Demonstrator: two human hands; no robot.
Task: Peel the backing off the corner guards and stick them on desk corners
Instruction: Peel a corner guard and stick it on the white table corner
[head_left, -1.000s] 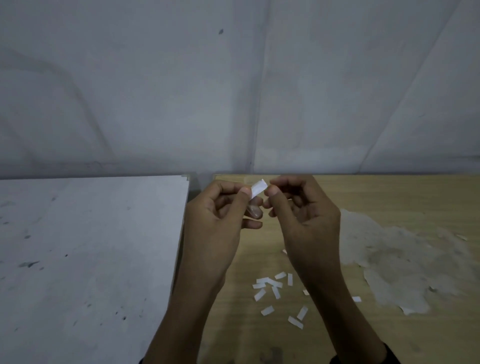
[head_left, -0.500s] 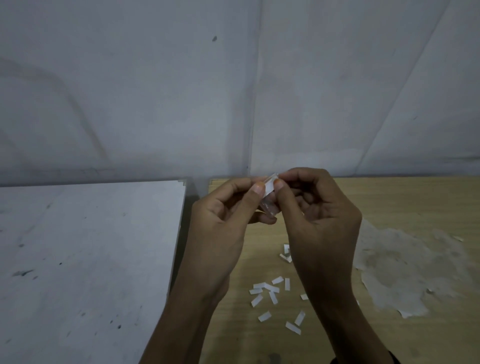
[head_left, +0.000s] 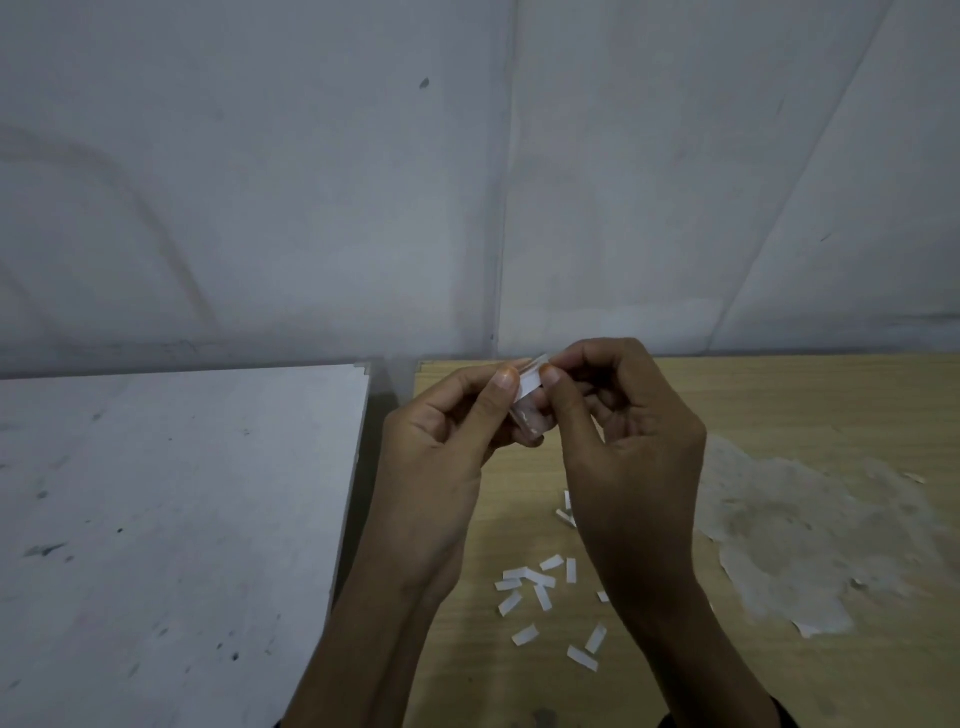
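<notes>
Over the near-left part of the wooden worktop (head_left: 779, 395), in the head view, both hands are raised and working on one small piece. The left hand (head_left: 441, 441) is curled, with thumb and fingers clamped on a clear corner guard (head_left: 530, 420). The right hand (head_left: 628, 447) is curled too and pinches the white backing strip (head_left: 531, 383) at its top. A second ago the two thumbs stood slightly apart and more of the strip showed free between them. The thumbs have since closed until they nearly touch, and the strip is drawn down against the guard. By this reading the backing is being worked loose and is not yet off. The guard remains in hand, clear of any desk corner, so sticking has not begun. Loose white strips (head_left: 540, 592) lie scattered on the wood below the wrists, probably backings already removed. A torn paper patch (head_left: 810, 540) clings to the wood on the right. The white worktop (head_left: 182, 519) stands just beside on the left.
</notes>
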